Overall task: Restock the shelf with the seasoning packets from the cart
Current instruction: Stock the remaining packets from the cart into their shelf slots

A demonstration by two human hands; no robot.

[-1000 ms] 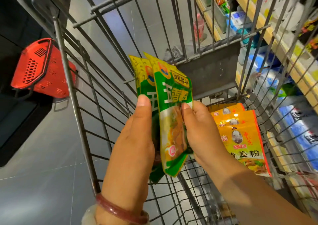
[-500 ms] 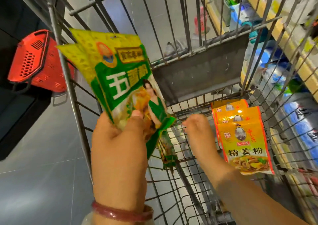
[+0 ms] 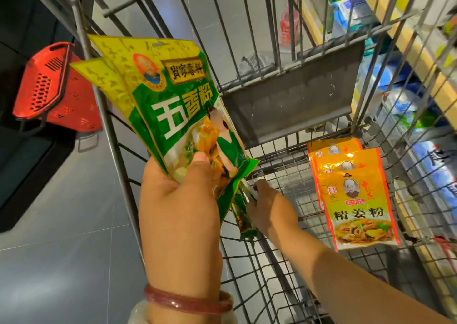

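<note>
My left hand point(image 3: 178, 200) grips two green-and-yellow seasoning packets point(image 3: 173, 105) by their lower end and holds them up over the left side of the wire cart point(image 3: 279, 281). My right hand point(image 3: 269, 209) reaches down to the cart floor and touches another green packet point(image 3: 243, 221) that stands on its edge there. Its fingertips are hidden, so I cannot tell whether they hold the packet. Three orange-yellow seasoning packets point(image 3: 356, 200) lie overlapped on the cart floor to the right.
A grey flap point(image 3: 291, 105) hangs at the cart's far end. Store shelves point(image 3: 420, 51) with blue and white goods run along the right behind the cart's bars. A red basket point(image 3: 49, 86) sits on a dark stand at the left, above grey floor tiles.
My right hand let go of the green packets and dropped to the packet on the cart floor. My left hand lifted and tilted its packets to the left.
</note>
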